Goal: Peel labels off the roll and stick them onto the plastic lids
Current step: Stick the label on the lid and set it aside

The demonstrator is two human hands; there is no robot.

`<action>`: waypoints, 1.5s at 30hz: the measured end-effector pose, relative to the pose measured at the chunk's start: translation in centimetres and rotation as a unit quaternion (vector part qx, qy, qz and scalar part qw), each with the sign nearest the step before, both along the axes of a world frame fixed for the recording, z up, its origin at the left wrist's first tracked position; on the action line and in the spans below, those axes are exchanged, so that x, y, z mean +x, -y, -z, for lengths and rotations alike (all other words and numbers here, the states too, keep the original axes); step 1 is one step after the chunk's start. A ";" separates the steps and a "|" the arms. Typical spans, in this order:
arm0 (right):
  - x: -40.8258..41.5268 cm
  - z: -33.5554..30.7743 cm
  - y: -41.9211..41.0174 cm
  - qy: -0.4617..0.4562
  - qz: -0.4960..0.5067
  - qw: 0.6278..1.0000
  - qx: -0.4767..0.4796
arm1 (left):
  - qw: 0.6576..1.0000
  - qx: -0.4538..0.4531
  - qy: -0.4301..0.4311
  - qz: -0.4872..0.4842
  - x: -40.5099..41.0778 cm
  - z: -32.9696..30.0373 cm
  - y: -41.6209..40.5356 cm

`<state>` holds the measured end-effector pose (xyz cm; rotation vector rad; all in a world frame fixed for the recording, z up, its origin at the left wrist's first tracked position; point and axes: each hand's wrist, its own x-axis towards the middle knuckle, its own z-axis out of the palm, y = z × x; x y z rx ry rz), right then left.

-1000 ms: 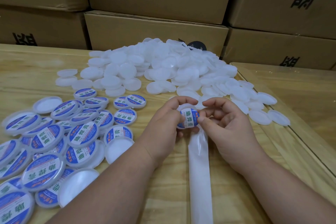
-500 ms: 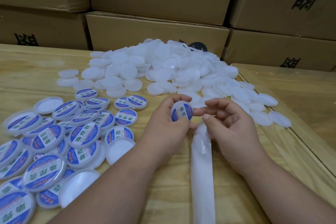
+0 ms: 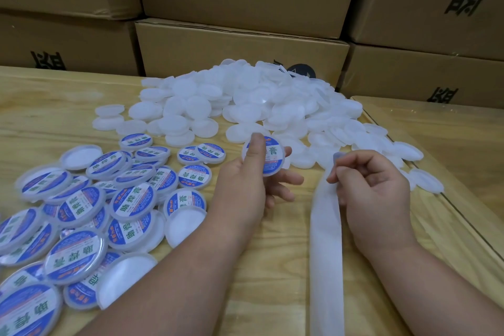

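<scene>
The left hand (image 3: 242,188) holds a labelled lid (image 3: 268,157) above the wooden worktop (image 3: 49,117), thumb pressed flat across the blue-and-white label and the other fingers (image 3: 289,179) curled beneath its rim. The right hand (image 3: 373,188) sits just beside it, apart from the lid; its fingers are curled and pinch the upper end of the white backing strip (image 3: 326,240), where a small bluish piece shows above the fingertips, too blurred to identify. The strip runs from this hand down the worktop to the lower edge of the view, lying between the two forearms.

Beyond both hands lies a heap of unlabelled white lids (image 3: 245,101), spreading rightward to a few stray lids (image 3: 425,180) near the raised seam where a second worktop panel (image 3: 450,128) meets the first. To the left lies a spread of finished labelled lids (image 3: 131,199), overlapping one another, with several lids turned hollow side up (image 3: 185,222) among them. Stacked cardboard boxes (image 3: 240,49) with black printed characters close off the far edge of the worktop directly behind the heap.
</scene>
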<state>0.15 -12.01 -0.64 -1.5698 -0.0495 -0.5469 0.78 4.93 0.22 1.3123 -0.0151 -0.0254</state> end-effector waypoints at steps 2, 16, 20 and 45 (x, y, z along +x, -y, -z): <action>-0.1 -0.1 0.0 0.000 0.005 1.000 0.002 | 1.000 -0.008 0.012 0.003 0.0 0.2 0.0; 0.1 0.0 0.2 -0.017 0.042 0.998 -0.039 | 0.986 -0.128 -0.032 -0.101 1.1 0.6 -0.5; 0.1 0.1 0.2 -0.016 0.049 0.998 -0.048 | 0.975 -0.176 -0.049 -0.124 1.3 0.4 -0.5; -0.1 -0.2 -0.1 -0.042 0.085 0.992 -0.084 | 0.970 0.188 0.105 -0.108 0.3 1.3 1.4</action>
